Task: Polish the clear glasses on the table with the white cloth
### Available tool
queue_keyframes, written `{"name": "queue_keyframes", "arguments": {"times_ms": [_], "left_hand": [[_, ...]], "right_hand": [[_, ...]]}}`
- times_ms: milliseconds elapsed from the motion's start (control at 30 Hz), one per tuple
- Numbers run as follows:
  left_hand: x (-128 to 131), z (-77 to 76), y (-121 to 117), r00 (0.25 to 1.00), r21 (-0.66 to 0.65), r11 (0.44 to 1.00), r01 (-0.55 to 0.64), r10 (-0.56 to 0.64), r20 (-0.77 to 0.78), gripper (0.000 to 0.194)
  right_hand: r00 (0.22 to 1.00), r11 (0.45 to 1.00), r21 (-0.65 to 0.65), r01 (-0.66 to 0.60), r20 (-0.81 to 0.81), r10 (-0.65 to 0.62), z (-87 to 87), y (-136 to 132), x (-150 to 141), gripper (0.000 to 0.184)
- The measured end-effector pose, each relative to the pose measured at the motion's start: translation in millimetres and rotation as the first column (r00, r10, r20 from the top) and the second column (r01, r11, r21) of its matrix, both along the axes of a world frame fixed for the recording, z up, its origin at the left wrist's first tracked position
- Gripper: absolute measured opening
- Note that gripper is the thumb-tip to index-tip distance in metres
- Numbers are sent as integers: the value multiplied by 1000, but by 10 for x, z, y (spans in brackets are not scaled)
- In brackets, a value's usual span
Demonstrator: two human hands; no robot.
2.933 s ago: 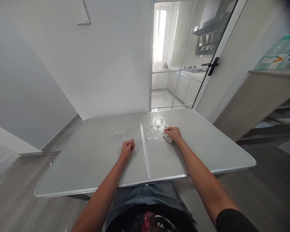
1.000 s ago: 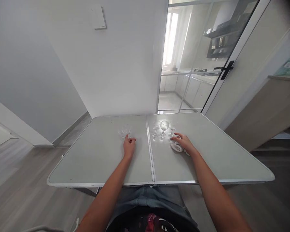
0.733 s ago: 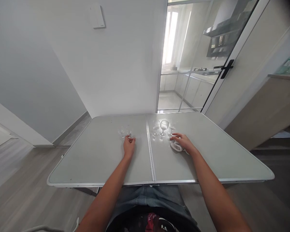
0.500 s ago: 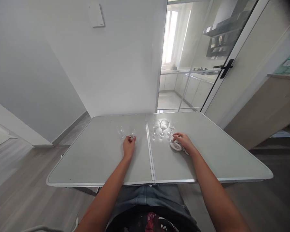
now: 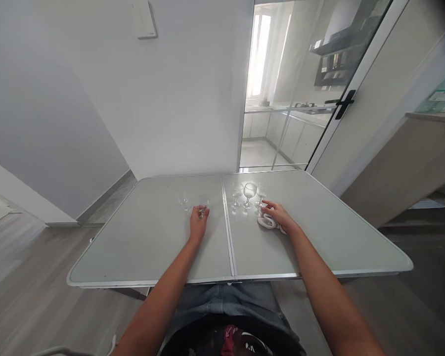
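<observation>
My left hand (image 5: 199, 220) is closed around the lower part of a clear stemmed glass (image 5: 203, 201), its bowl showing above the fingers. Just left of it stands another clear stemmed glass (image 5: 184, 200), faint against the table. My right hand (image 5: 278, 216) is closed over a bunched white cloth (image 5: 267, 222) on the tabletop. Its fingertips reach the foot of a stemmed glass (image 5: 260, 197); whether they grip it I cannot tell. Beside that glass, in a row to the left, stand a round-bowled stemmed glass (image 5: 249, 190) and another stemmed glass (image 5: 237, 194).
The pale folding table (image 5: 144, 242) has a metal seam down its middle and a metal rim. A white wall (image 5: 178, 109) rises behind it. At the back right is a glass door (image 5: 269, 138) with a black handle (image 5: 344, 104).
The view has shifted slightly. The glass in my left hand seems tilted or turned a little, with more of it showing between the fingers. My right hand and the cloth stay nearly in place.
</observation>
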State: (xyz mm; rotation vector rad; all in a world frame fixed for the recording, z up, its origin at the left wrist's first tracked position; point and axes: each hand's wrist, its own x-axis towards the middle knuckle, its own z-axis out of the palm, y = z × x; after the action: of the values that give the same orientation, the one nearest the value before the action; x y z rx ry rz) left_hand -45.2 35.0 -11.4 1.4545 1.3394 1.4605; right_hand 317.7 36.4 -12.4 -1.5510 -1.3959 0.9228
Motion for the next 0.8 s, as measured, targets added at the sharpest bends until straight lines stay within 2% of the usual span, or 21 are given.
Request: {"name": "queue_keyframes", "arguments": {"times_ms": [133, 367, 467, 500, 567, 633, 700, 767, 800], "left_hand": [[23, 21, -24, 990, 79, 993, 87, -95, 101, 42], [38, 34, -57, 981, 112, 985, 129, -143, 127, 40], [27, 10, -46, 985, 110, 986, 122, -134, 111, 39], [25, 5, -46, 988, 111, 987, 115, -126, 92, 40], [26, 5, -58, 993, 119, 987, 104, -109, 41, 41], [34, 23, -86, 994, 131, 985, 108, -107, -20, 40], [44, 56, -122, 990, 144, 982, 122, -111, -85, 40], [51, 92, -156, 984, 149, 979, 139, -119, -136, 41], [52, 108, -169, 981, 147, 978, 145, -122, -154, 43]], "right_hand": [[1000, 1000, -6, -4, -13, 4, 13, -16, -12, 60], [998, 1000, 2, 23, -62, -23, 41, -25, -43, 55], [980, 991, -21, 130, -151, -132, 92, -83, -56, 50], [959, 984, -38, 172, -220, -176, 121, -124, -61, 47], [891, 982, -66, 177, -414, -189, 201, -243, -83, 40], [790, 996, -45, 76, -607, -88, 304, -392, -143, 37], [693, 998, -15, 66, -719, -57, 410, -537, -263, 41], [604, 983, -27, 183, -785, -134, 499, -645, -436, 46], [569, 974, -34, 223, -807, -158, 534, -680, -533, 43]]}}
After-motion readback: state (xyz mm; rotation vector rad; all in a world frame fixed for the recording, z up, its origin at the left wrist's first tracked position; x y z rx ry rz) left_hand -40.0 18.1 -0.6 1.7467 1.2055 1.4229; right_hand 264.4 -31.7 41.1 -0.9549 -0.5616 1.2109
